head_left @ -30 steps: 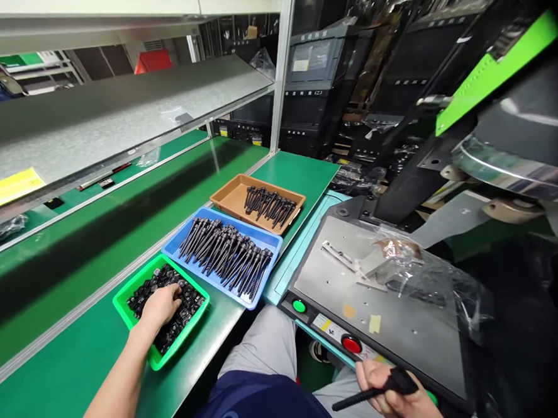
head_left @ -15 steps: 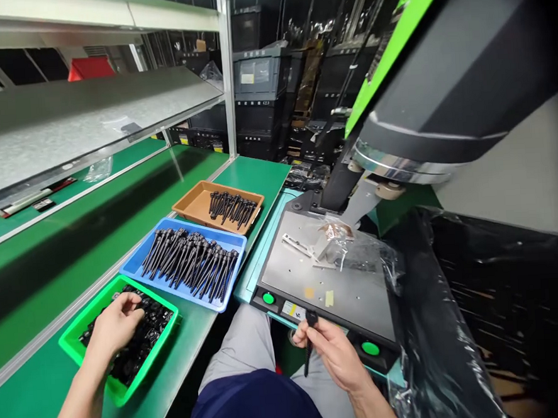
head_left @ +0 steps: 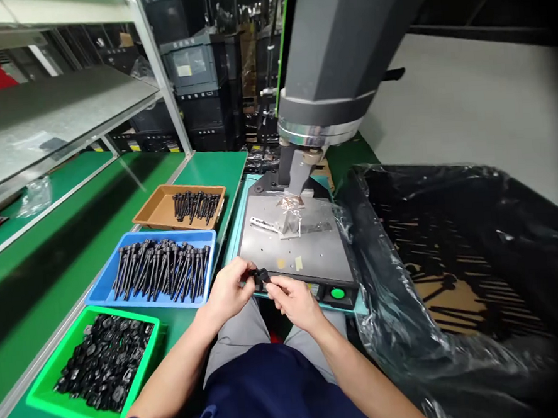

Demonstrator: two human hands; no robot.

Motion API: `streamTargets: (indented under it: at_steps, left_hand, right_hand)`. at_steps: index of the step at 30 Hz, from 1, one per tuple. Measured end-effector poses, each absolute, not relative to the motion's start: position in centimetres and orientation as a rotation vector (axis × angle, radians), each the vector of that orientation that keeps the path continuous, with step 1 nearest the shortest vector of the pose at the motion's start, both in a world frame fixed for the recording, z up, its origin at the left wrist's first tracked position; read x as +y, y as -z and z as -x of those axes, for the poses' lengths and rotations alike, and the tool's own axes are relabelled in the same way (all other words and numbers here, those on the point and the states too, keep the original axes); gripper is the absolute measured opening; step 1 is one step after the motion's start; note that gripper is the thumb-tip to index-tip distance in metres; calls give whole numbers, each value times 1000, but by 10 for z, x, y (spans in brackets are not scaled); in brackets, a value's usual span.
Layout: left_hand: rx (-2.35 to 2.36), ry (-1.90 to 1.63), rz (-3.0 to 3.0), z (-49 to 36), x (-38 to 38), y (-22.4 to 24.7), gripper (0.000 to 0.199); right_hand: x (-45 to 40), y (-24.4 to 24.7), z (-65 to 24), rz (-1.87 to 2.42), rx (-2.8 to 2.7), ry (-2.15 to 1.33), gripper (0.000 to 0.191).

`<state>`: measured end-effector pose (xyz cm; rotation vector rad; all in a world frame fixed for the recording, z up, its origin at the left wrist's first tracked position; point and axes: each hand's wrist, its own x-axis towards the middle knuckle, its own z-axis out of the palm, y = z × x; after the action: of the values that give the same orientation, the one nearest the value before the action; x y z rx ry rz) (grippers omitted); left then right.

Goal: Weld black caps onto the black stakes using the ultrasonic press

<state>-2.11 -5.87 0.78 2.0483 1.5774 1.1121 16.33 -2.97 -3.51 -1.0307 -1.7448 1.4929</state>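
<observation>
In front of the metal machine plate [head_left: 305, 251], my two hands are close together. My left hand [head_left: 230, 289] is closed, with a small black plastic part [head_left: 253, 273] at its fingertips. In my right hand [head_left: 295, 301] is a black plastic rod piece with a wider head [head_left: 263, 275]; its shaft is mostly hidden by the fingers. The two black pieces meet or nearly meet; whether they are joined, I cannot tell. To the left, a green bin [head_left: 35, 395] holds many small black parts, and a blue tray [head_left: 105, 288] holds black rods with wider heads.
Behind the blue tray, a brown tray [head_left: 153, 207] holds more black rods. The machine head [head_left: 320, 115] overhangs the plate, where clear film [head_left: 293, 221] lies. A green button [head_left: 338, 293] is on the front edge. A film-lined black bin [head_left: 378, 278] stands at right.
My left hand has come out of the green bin, over to my right hand, with a small black part. My right hand has lifted the rod slightly. The view has turned right.
</observation>
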Motion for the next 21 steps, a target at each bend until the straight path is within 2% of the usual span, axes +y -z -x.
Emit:
streamTargets:
  at_steps: [6, 9, 14, 21]
  left_hand:
    - [1404, -1111, -2198, 11, -37, 5, 23]
    - [1396, -1122, -2129, 8, -32, 8, 22]
    - [1291, -1206, -1589, 8, -29, 13, 12]
    - [1271, -1312, -988, 3, -16, 24, 28]
  right_hand:
    - [-25, 35, -176, 1088, -1803, -1202, 27]
    - [-22, 37, -176, 1100, -1802, -1163, 27]
    - [-18, 37, -178, 1091, -1760, -1205, 26]
    - [-11, 37, -176, 1072, -1849, -1095, 27]
